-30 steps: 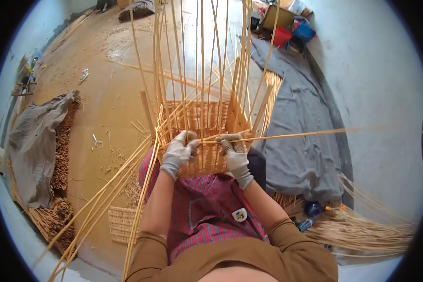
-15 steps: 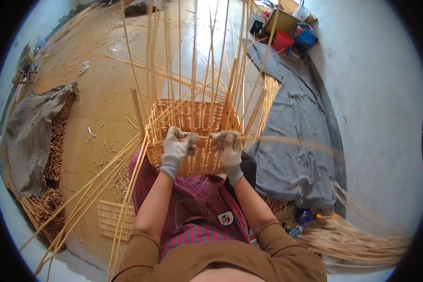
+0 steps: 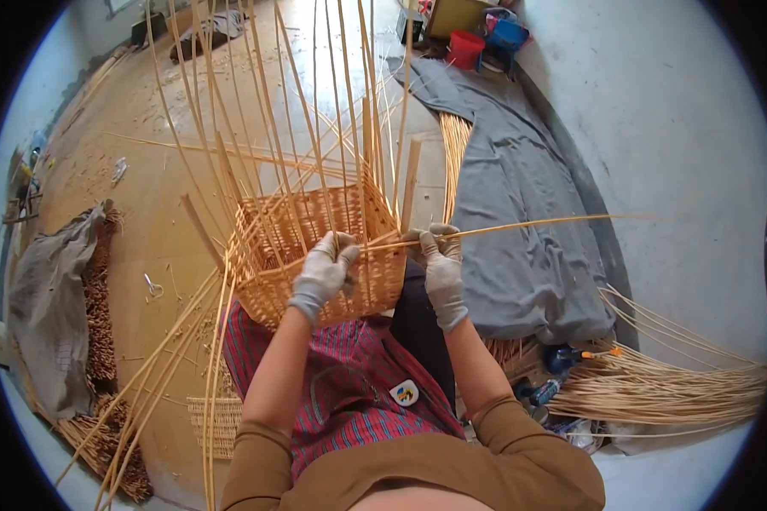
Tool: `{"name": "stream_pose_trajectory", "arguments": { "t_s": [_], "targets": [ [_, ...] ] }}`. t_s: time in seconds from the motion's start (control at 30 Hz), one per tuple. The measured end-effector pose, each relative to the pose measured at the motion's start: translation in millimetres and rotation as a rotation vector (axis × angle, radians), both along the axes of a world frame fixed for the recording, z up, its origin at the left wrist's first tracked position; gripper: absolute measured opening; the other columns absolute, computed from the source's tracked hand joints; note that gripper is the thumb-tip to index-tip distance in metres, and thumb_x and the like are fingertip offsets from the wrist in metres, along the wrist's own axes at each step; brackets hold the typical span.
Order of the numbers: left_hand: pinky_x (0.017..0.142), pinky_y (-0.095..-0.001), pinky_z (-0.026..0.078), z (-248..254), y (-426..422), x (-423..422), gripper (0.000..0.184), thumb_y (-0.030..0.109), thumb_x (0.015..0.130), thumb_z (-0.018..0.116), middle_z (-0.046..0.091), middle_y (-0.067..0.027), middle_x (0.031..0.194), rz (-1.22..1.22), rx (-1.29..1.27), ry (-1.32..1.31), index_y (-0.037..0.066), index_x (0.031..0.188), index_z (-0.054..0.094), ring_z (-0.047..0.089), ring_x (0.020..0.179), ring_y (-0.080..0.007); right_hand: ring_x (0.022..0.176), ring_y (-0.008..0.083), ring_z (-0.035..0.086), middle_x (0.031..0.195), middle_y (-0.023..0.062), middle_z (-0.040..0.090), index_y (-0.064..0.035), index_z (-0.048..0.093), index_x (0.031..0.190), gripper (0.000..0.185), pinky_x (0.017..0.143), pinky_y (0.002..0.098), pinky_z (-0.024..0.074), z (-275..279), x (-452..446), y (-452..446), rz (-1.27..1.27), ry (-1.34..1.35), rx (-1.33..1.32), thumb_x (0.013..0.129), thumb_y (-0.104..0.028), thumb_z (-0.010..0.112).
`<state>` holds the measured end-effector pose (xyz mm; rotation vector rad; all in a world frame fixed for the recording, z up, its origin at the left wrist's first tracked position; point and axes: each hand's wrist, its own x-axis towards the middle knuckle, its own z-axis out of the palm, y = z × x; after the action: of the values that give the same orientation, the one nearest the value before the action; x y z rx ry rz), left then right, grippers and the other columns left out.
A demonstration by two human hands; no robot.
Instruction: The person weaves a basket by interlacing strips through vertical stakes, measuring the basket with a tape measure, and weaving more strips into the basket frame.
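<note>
A wicker basket rests tilted on my lap, with tall upright rods rising from its walls. My left hand, in a pale work glove, is closed on the basket's front rim beside an upright. My right hand, gloved too, stands just off the right front corner, its fingers closed around a long wicker rod. That rod runs along the front rim from near my left hand and sticks out far to the right. Thicker stakes stand at the basket's corners.
Loose rods slant down to the left. A grey cloth covers rods on the right, near a rod bundle. On the floor lie scissors and a woven panel. A red bucket stands at the back.
The basket has turned and shifted left in view. My right hand has moved right, off the front wall and past the corner, along the rod. My left hand stays at the front rim.
</note>
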<state>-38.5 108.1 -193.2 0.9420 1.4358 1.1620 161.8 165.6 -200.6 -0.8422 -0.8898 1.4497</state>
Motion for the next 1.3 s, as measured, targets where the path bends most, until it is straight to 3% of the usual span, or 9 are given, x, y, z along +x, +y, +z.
{"name": "stream_pose_trajectory", "arguments": {
  "t_s": [0.17, 0.27, 0.43, 0.57, 0.77, 0.9, 1.0, 1.03, 1.3],
  "targets": [
    [0.038, -0.0308, 0.043, 11, -1, 21, 0.017, 0.023, 0.1, 0.058, 0.056, -0.0023, 0.066, 0.137, -0.08, 0.1, 0.006, 0.098, 0.058, 0.052, 0.041, -0.0136, 0.127, 0.0186, 0.051, 0.147, 0.0071, 0.039, -0.0077, 0.044, 0.143, 0.056, 0.107, 0.0309, 0.0423, 92, -94, 50, -0.049, -0.686, 0.972, 0.091, 0.005, 0.061],
    [0.034, -0.0306, 0.039, 23, 3, 10, 0.023, 0.027, 0.099, 0.059, 0.051, -0.0007, 0.057, 0.171, -0.104, 0.155, 0.006, 0.091, 0.057, 0.049, 0.037, -0.0134, 0.135, 0.0189, 0.04, 0.127, 0.0115, 0.055, -0.0038, 0.047, 0.14, 0.055, 0.104, 0.0334, 0.0422, 97, -119, 26, 0.01, -0.136, 0.718, 0.089, 0.006, 0.062],
    [0.039, -0.0284, 0.042, 9, 7, 15, 0.017, 0.022, 0.097, 0.063, 0.055, -0.0007, 0.062, 0.138, -0.06, 0.01, 0.006, 0.094, 0.058, 0.053, 0.044, -0.0111, 0.064, 0.0201, 0.063, 0.077, 0.0088, 0.065, -0.0088, 0.05, 0.138, 0.06, 0.061, 0.0351, 0.0503, -16, 12, -23, -0.252, -0.961, 0.264, 0.084, -0.014, 0.075],
    [0.064, -0.0248, 0.052, -7, -36, 27, 0.014, 0.01, 0.094, 0.065, 0.062, -0.0032, 0.089, 0.334, 0.357, 0.013, 0.005, 0.104, 0.058, 0.062, 0.076, -0.0106, 0.061, 0.0271, 0.063, 0.072, 0.0134, 0.063, -0.0101, 0.054, 0.13, 0.048, 0.058, 0.0378, 0.0494, 20, -42, -37, -0.017, -1.172, 0.445, 0.088, -0.024, 0.071],
    [0.078, -0.0303, 0.052, -105, -122, -99, 0.03, 0.017, 0.091, 0.072, 0.066, -0.0073, 0.1, 0.912, 0.192, 0.331, -0.002, 0.112, 0.061, 0.063, 0.088, -0.0164, 0.092, 0.0253, 0.069, 0.106, 0.0176, 0.068, -0.0053, 0.057, 0.128, 0.036, 0.081, 0.0341, 0.0553, 45, -102, -93, 0.176, -0.587, 0.391, 0.095, -0.018, 0.063],
    [0.067, -0.0295, 0.051, -90, -117, -120, 0.034, 0.032, 0.098, 0.062, 0.068, -0.0036, 0.086, 0.785, 0.345, 0.159, 0.0, 0.11, 0.063, 0.061, 0.074, -0.0146, 0.145, 0.0388, 0.026, 0.153, 0.0272, 0.031, 0.006, 0.024, 0.15, 0.089, 0.117, 0.0424, 0.0254, 48, -208, -95, 0.359, -0.713, 0.388, 0.092, -0.049, 0.062],
    [0.074, -0.0304, 0.049, -198, -130, -160, 0.034, 0.03, 0.098, 0.063, 0.066, -0.0042, 0.095, 0.625, 0.306, -0.292, -0.002, 0.111, 0.065, 0.058, 0.083, -0.0137, 0.147, 0.0391, 0.018, 0.158, 0.028, 0.016, 0.0108, 0.009, 0.15, 0.109, 0.12, 0.0405, 0.0193, 38, -275, -44, 0.286, -0.882, -0.13, 0.086, -0.058, 0.065],
    [0.071, -0.0315, 0.051, -120, -142, -133, 0.041, 0.034, 0.101, 0.056, 0.066, -0.0028, 0.096, 0.677, 0.113, 0.477, 0.001, 0.123, 0.056, 0.061, 0.085, -0.0147, 0.147, 0.0391, 0.018, 0.158, 0.028, 0.016, 0.0108, 0.009, 0.15, 0.109, 0.12, 0.0405, 0.0193, 25, -284, -42, 0.275, -0.857, -0.138, 0.086, -0.058, 0.065],
    [0.071, -0.0305, 0.053, -95, -148, -133, 0.052, 0.013, 0.088, 0.073, 0.068, -0.0084, 0.101, 0.485, 0.321, 0.824, 0.01, 0.136, 0.053, 0.066, 0.088, -0.0171, 0.114, 0.0268, 0.056, 0.131, 0.0204, 0.052, 0.0004, 0.034, 0.147, 0.084, 0.098, 0.0355, 0.0451, 10, -294, -54, -0.06, -0.161, 0.035, 0.084, -0.035, 0.078]
  ]
}}
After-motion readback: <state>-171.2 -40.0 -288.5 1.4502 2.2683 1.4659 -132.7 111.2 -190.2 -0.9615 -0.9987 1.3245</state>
